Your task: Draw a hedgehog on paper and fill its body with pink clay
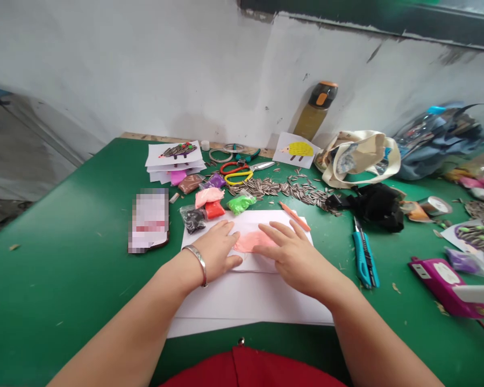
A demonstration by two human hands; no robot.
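Note:
A flat patch of salmon-pink modelling clay (248, 242) lies on a small white sheet of paper, on top of larger white sheets (250, 301). At the left edge of the clay rests my left hand (215, 251), its fingers stretched out over the paper and a silver bangle on the wrist. My right hand (292, 253) lies with spread fingers over the right part of the clay, hiding some of it. Faint pencil lines show just below the patch. An orange pen (294, 216) lies beyond my right fingers.
Bags of black (193, 219), pink (210, 197) and green clay (242, 202) lie behind the paper, near scissors (242, 171) and sunflower seeds (302, 191). A blue utility knife (365, 255) is at right, a phone (148, 221) at left. A bottle (313, 113) stands by the wall.

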